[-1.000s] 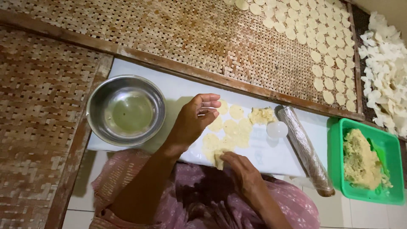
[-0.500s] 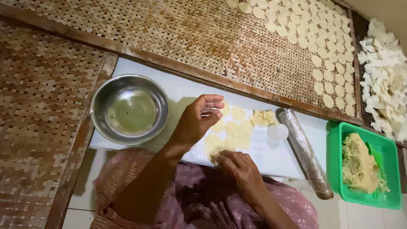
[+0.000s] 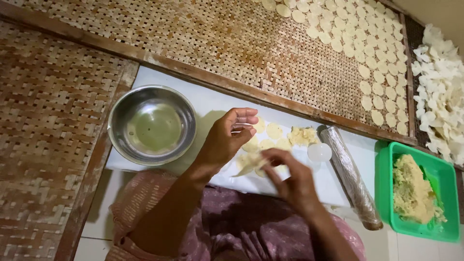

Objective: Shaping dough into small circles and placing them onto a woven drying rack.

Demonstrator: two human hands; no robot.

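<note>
Half the dough sheet [image 3: 251, 162] behind both hands' fingers [image 3: 270, 159].

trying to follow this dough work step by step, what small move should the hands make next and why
Probably lift the pinched dough piece free of the white board. The right hand pinches its edge with the fingertips while the left hand hovers open above the other cut rounds. The piece looks partly peeled up already, and rows of finished rounds lie on the woven tray beyond.
</note>
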